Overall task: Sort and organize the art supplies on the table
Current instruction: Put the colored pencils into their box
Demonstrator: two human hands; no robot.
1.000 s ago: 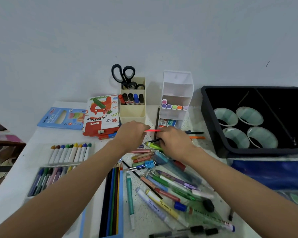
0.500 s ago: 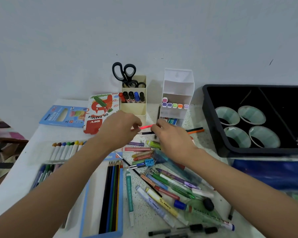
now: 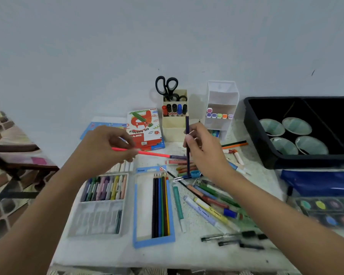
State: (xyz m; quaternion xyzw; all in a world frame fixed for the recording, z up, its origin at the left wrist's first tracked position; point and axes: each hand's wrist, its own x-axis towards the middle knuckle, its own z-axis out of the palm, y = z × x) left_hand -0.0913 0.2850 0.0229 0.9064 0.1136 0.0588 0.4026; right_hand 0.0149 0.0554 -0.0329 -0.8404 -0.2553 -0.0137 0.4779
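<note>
Gathering loose pencils: the left hand point(image 3: 104, 148) pinches a pink pencil point(image 3: 155, 154) level above the desk point(image 3: 107, 253), the right hand point(image 3: 207, 155) grips a dark pencil point(image 3: 187, 124) upright; next, likely, slotting both beside the others in the blue box point(image 3: 154, 242)

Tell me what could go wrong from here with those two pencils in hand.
1. The pink pencil in the left hand points toward the right hand; its end could knock the upright purple pencil.
2. The purple pencil's lower end hangs over the loose pens; lowering it carelessly could scatter them.
</note>
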